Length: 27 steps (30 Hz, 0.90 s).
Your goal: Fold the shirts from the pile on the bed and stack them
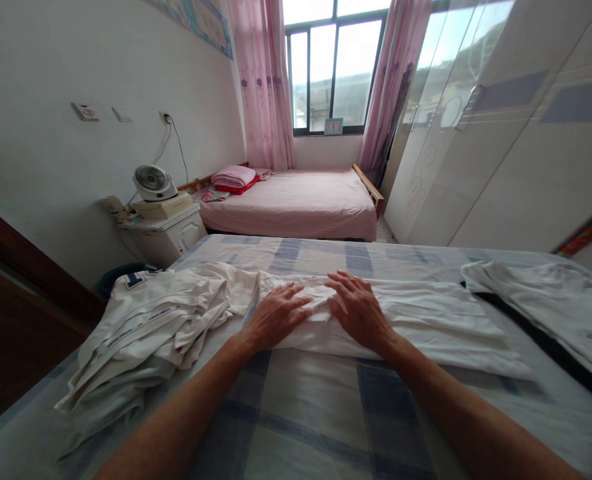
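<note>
Centrally, the left hand [280,313] and right hand [360,312] spread over a white garment [436,320], fingers loose, clasping nothing; it stretches from mid-frame rightward across a blue-checked bedsheet [311,413]. Upper centre shows a pink bed [306,200] below a window [321,73]; a pale wardrobe [481,160] fills the upper right.

This is a bedroom in a home. A checked bedsheet [311,413] spreads below the left hand [280,313] and right hand [360,312]; beyond them stands a bed [368,190] with a pink cover [306,193] and folded bedding [233,176], and past that, curtains [263,87] flank a window [359,70]. Ahead and left of the hands, a fan [151,179] tops a bedside cabinet [186,235]; to their right rises a wardrobe [481,173].
</note>
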{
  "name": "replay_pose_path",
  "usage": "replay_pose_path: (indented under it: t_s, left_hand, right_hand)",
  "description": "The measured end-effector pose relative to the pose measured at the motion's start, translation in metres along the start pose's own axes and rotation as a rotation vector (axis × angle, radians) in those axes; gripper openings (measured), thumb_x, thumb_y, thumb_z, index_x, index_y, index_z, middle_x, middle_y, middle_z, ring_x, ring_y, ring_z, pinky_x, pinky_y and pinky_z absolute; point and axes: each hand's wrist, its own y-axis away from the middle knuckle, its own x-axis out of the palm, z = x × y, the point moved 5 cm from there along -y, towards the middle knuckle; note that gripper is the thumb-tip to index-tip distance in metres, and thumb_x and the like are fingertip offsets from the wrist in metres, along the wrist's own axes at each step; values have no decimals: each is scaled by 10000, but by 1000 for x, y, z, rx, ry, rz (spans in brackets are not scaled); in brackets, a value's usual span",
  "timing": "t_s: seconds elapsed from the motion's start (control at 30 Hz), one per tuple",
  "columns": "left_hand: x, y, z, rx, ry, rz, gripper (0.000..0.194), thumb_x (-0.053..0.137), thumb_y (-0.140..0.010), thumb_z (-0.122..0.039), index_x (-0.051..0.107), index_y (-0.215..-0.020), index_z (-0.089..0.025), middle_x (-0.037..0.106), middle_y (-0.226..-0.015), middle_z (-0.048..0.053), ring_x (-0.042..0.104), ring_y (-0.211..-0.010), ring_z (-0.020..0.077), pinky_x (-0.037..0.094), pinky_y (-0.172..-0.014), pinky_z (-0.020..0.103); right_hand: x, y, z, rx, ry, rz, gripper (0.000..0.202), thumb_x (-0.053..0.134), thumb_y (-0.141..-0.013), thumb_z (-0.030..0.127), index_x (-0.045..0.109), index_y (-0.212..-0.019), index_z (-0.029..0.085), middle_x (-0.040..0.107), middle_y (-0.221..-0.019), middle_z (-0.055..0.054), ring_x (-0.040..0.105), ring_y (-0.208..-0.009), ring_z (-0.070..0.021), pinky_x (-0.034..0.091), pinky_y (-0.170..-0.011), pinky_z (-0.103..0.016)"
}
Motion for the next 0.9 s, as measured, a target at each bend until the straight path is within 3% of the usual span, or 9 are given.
replay_pose_path:
  t_s: [0.07,0.2,0.37,0.47,0.63,0.77,0.9]
  left_hand:
    - [2,0,2,-26,-53,-72,407,379,-945,-430,528,-1304,-309,396,-1470,50,262,-1392,265,202,-1110,510]
    - [22,3,7,-7,-111,-41,485,391,-925,-492,432,-1378,-323,375,-1480,81,278,-1383,301,201,-1088,562]
    - [28,7,15,-61,-107,-53,519,395,-911,-517,439,-1371,-281,412,-1457,86,299,-1374,290,211,-1092,551]
    - [16,14,21,-148,-48,-101,478,412,-909,-461,513,-1307,-215,452,-1422,111,346,-1348,273,261,-1088,504]
    - [-21,48,53,-541,83,-255,331,459,-836,-278,642,-1070,-132,637,-1139,142,560,-1108,234,419,-941,340]
    - [-34,63,67,-655,106,-203,240,479,-794,-305,661,-778,-149,663,-730,62,624,-754,190,454,-711,274]
    - [-30,57,71,-680,158,-124,317,492,-816,-369,618,-625,-151,581,-551,23,585,-603,160,432,-596,249]
  right_hand:
    - [8,3,9,-72,2,65,427,433,-906,296,499,-1311,179,441,-1433,-104,319,-1357,-234,218,-1094,-431]
    - [26,15,12,-21,48,229,501,420,-917,409,479,-1339,145,439,-1428,-137,348,-1345,-253,233,-1095,-447]
    - [20,32,10,54,136,252,562,431,-908,418,440,-1361,85,394,-1440,-201,356,-1340,-271,260,-1079,-459]
    - [4,46,5,77,165,233,537,414,-915,418,476,-1332,85,446,-1403,-203,389,-1317,-280,262,-1073,-473]
    - [-27,75,-17,91,161,65,464,385,-930,389,512,-1302,143,512,-1366,-136,391,-1315,-259,285,-1064,-453]
    - [-31,91,-34,130,158,-19,419,396,-920,339,546,-1259,143,545,-1332,-126,407,-1302,-263,310,-1051,-444]
    - [-24,94,-42,131,112,-18,377,408,-907,313,588,-1205,169,573,-1297,-115,441,-1274,-262,340,-1039,-439]
